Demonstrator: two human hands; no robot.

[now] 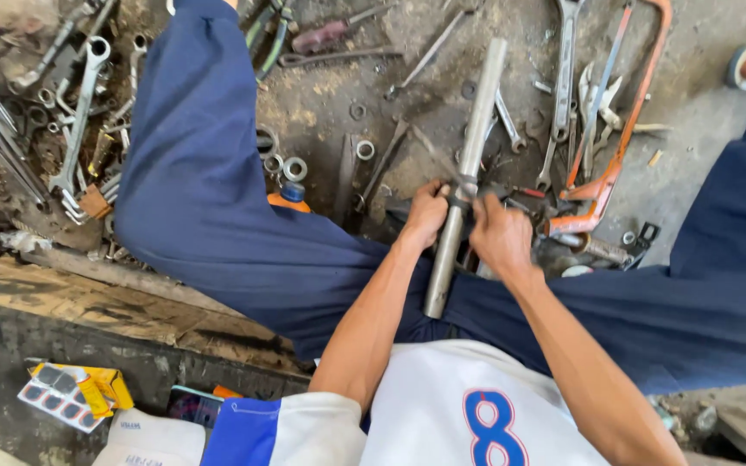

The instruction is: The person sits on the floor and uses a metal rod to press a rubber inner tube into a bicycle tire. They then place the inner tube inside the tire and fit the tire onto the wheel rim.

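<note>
Sitting amid scattered steel wrenches (79, 112) on gritty, oily concrete (701, 52), the person steadies a long, smooth grey metal tube (468, 164) between blue-trousered legs; left hand (426, 213) and right hand (498, 235) both clench its dark middle collar.

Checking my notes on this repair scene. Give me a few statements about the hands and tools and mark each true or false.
1. Both hands, the left hand and the right hand, grip the metal tube. True.
2. The tube lies between the person's legs. True.
3. The hacksaw has a blue frame. False: it is orange.
4. The left hand holds a hammer. False: it is on the tube.
5. Wrenches lie on the ground at the left. True.
</note>
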